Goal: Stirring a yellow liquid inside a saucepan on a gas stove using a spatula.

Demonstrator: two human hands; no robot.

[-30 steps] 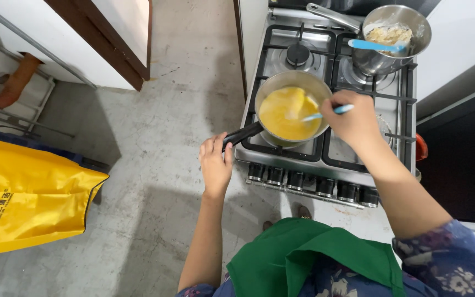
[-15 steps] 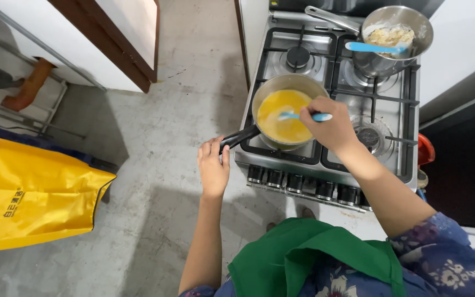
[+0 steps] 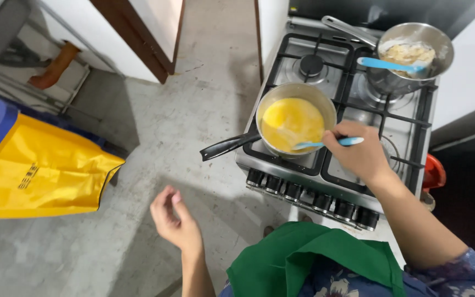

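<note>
A steel saucepan (image 3: 325,104) with a black handle (image 3: 227,146) stands on the front left burner of the gas stove (image 3: 391,129). It holds a yellow liquid (image 3: 292,122). My right hand (image 3: 358,157) grips a light blue spoon (image 3: 325,144) whose bowl dips into the liquid at the pan's near side. Away from the stove, my left hand (image 3: 176,220) hangs over the floor with fingers loosely apart and nothing in it, well clear of the pan handle.
A second steel pot (image 3: 435,60) with pale food and a blue utensil (image 3: 388,64) sits on the back right burner. Black knobs (image 3: 309,195) line the stove front. A yellow bag (image 3: 39,170) lies on the grey floor at left. A green apron (image 3: 309,258) covers my front.
My left hand let go of the pan handle and dropped down and left over the floor. My right hand keeps the spoon in the liquid, shifted toward the pan's near edge.
</note>
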